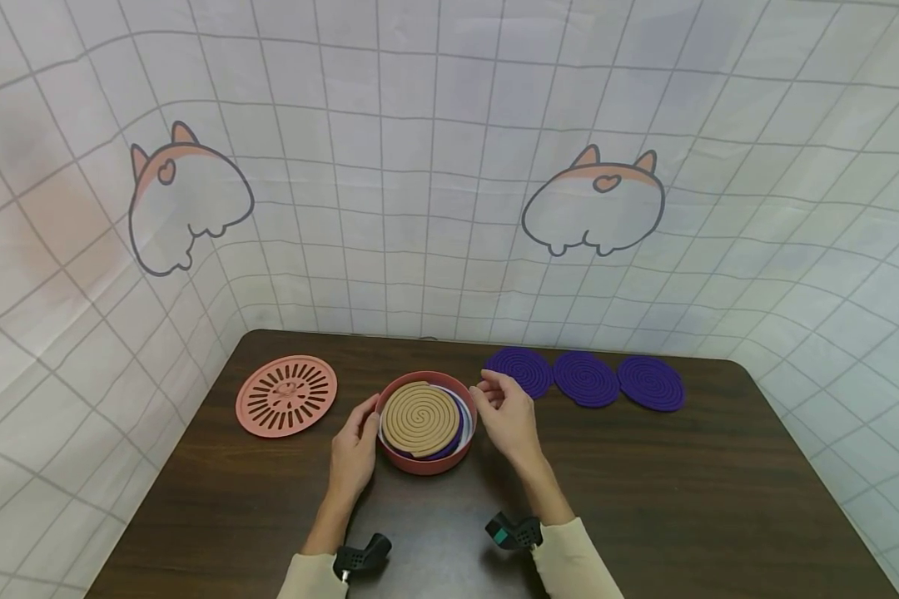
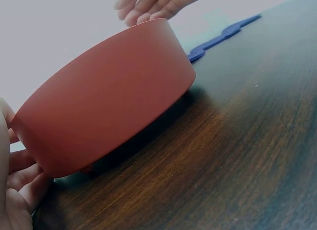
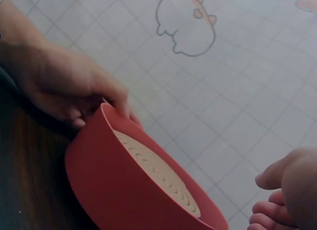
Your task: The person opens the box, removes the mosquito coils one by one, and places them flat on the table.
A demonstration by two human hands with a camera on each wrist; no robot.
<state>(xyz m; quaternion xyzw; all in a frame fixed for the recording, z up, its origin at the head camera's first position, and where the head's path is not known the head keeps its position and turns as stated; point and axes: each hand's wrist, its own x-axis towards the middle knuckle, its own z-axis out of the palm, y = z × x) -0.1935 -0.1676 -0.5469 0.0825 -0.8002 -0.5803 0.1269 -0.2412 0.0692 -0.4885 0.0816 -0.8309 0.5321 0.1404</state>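
Note:
A round red container (image 1: 425, 467) stands in the middle of the dark table. Inside it, a tan spiral coaster (image 1: 419, 419) lies on top, with purple and whitish edges showing beneath; the lower layers are mostly hidden. My left hand (image 1: 354, 453) grips the container's left side, thumb near the rim and fingers around the outer wall, as the left wrist view also shows. At the right rim hovers my right hand (image 1: 508, 418), its fingers loosely bent and holding nothing. In the right wrist view those right fingers (image 3: 270, 210) are apart from the container.
Three purple spiral coasters, among them a middle one (image 1: 586, 378), lie in a row at the back right of the table (image 1: 667, 482). A pink slotted round lid (image 1: 286, 397) lies at the back left. A white grid-patterned curtain (image 1: 404, 191) rises behind and around the table.

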